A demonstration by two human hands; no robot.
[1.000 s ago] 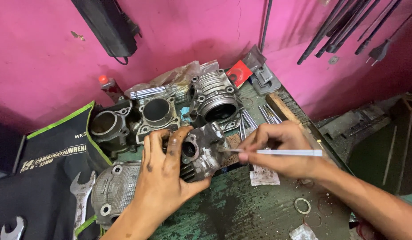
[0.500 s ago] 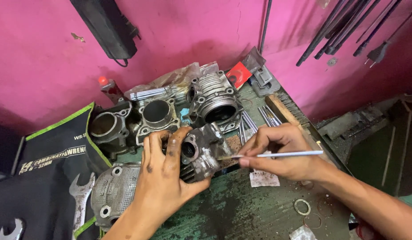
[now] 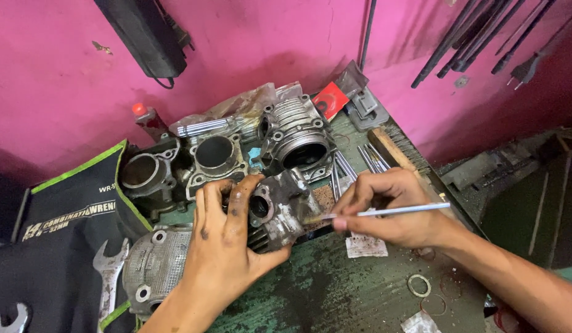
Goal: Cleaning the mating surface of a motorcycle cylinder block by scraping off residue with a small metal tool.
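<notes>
My left hand (image 3: 227, 246), smeared with grease, grips a grimy grey metal engine part (image 3: 280, 206) with a round port, holding it tilted just above the worn green bench (image 3: 323, 296). My right hand (image 3: 391, 206) pinches a thin white-handled brush (image 3: 391, 211), its tip touching the right side of that engine part.
Behind the hands stand three engine cylinders (image 3: 215, 154), the finned one (image 3: 298, 135) rightmost. An engine cover (image 3: 153, 265) and spanners (image 3: 110, 277) on a black wrench roll (image 3: 58, 240) lie left. Metal rods (image 3: 366, 157), a ring gasket (image 3: 419, 285), paper scraps and a pink wall surround.
The view has shifted slightly and the brush has tilted a little against the part. Both hands keep their holds in the same place.
</notes>
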